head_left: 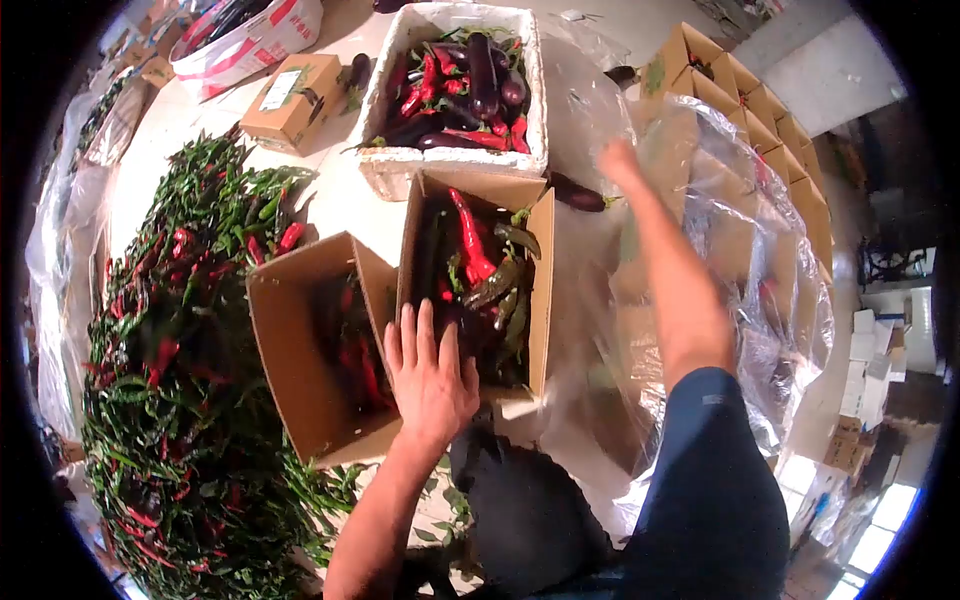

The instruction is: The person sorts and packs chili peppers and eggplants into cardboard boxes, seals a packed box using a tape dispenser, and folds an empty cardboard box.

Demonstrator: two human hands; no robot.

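My left hand (432,385) lies with fingers stretched out over the near left edge of a cardboard box (543,290). That box contains a long red chili pepper (468,235), green peppers (500,285) and dark eggplants partly in shadow. Against its left side leans a second cardboard box (295,345), tilted, with red peppers (362,370) inside. My right hand (620,162) is stretched out to the right, closed on a clear plastic sheet (590,110); its fingers are blurred. Just below that hand, an eggplant (577,193) rests beside the box.
A white foam box (542,100) of eggplants and red peppers stands at the back. Green and red peppers form a large heap (190,400) on the left. A closed carton (290,100) sits behind it. Divided cardboard boxes (765,110) line the right, partly under plastic.
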